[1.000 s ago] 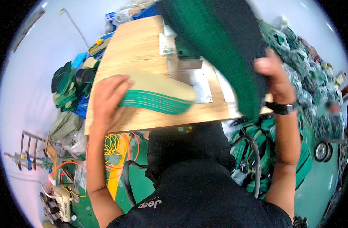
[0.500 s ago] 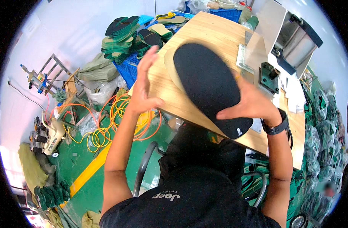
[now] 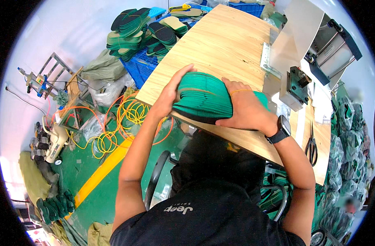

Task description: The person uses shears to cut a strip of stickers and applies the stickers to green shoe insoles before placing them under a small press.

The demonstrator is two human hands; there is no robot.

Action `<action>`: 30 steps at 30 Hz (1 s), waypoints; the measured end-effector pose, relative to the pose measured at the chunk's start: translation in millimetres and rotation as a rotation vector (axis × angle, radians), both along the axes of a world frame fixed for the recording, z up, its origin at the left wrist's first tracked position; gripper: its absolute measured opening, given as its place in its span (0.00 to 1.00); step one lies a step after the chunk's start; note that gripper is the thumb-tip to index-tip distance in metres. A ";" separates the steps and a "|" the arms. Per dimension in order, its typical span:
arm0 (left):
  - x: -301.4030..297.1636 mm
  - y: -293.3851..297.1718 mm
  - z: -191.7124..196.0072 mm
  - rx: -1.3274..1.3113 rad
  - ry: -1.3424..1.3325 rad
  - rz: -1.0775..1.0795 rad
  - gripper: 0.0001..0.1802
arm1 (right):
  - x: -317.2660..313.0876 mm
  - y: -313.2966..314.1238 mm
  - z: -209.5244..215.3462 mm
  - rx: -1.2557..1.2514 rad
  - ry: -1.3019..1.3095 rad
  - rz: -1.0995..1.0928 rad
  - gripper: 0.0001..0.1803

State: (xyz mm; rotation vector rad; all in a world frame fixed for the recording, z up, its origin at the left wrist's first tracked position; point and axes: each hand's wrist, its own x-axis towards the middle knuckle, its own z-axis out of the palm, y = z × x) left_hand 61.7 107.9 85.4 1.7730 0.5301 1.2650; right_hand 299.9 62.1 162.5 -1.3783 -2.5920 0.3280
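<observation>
A thick stack of green insoles (image 3: 204, 96) is turned on its side at the near edge of the wooden table (image 3: 208, 49), its layered edges facing up and a black face low on the near side. My left hand (image 3: 171, 93) presses against the stack's left end, fingers curled over its far corner. Around the middle, my right hand (image 3: 251, 105) grips it, thumb on the near side and fingers over the top. Part of the stack shows beyond the right hand, which covers the rest there.
A metal press block (image 3: 294, 88) and a clear panel (image 3: 298, 39) stand at the table's right. Black-handled scissors (image 3: 312, 151) lie near the right edge. More insole stacks (image 3: 130, 28) fill a blue crate (image 3: 137, 73) at far left. Coiled hoses (image 3: 124, 119) lie on the floor.
The stack has been turned from its black face toward me to its green layered edges. My left hand has come in from the air onto its left end; the right hand has come lower.
</observation>
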 end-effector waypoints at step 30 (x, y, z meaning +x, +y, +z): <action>153.9 -89.5 83.9 0.354 0.132 -0.581 0.15 | 45.4 -121.6 10.4 -0.356 1.043 0.573 0.61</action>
